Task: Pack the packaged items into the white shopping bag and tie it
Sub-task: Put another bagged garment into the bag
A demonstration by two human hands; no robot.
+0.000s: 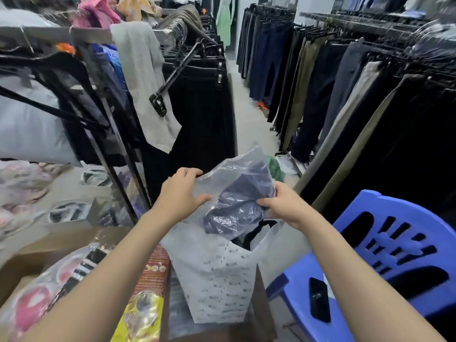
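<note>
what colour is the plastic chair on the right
Blue, with dark cut-out slots in the backrest; plastic chair, head view.

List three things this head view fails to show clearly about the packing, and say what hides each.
1. Contents of the white bag: hidden by its opaque wall and the clear packet held over its mouth.
2. The garment in the packet: folded, glare on the plastic, type unclear.
3. The dark object on the blue chair: too small and blurred to identify.

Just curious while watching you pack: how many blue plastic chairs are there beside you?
1. The blue plastic chair stands at lower right, next to the white shopping bag, with a dark phone-like object lying on its seat. Others could be hidden outside the view.
</note>
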